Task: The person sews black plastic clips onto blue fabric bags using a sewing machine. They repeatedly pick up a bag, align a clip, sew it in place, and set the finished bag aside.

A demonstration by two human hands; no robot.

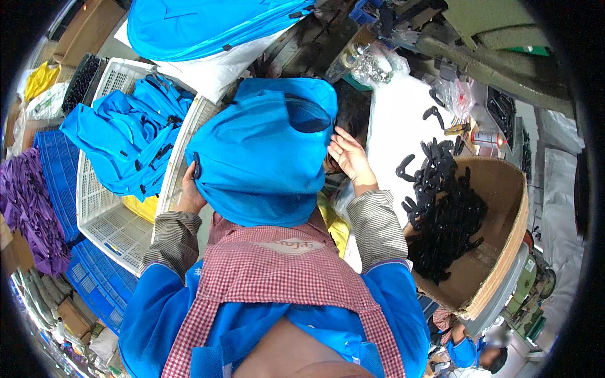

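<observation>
A blue fabric piece (252, 170) with an oval opening near its upper right hangs in front of my body. My left hand (190, 189) grips its left edge beside a small black fitting (196, 165). My right hand (350, 157) is at its right edge, fingers loosely spread and slightly curved, fingertips near or touching the fabric. To the right, black curved pieces (441, 208) are heaped in a cardboard box (504, 258) and spill over its rim toward a white surface (394, 126).
A white plastic basket (101, 220) of blue fabric pieces (113, 138) stands left, by blue crates (97, 290) and purple fabric (28, 208). Blue items (214, 22) lie at the top. Green machinery (485, 63) is upper right. Another person (472, 353) is at lower right.
</observation>
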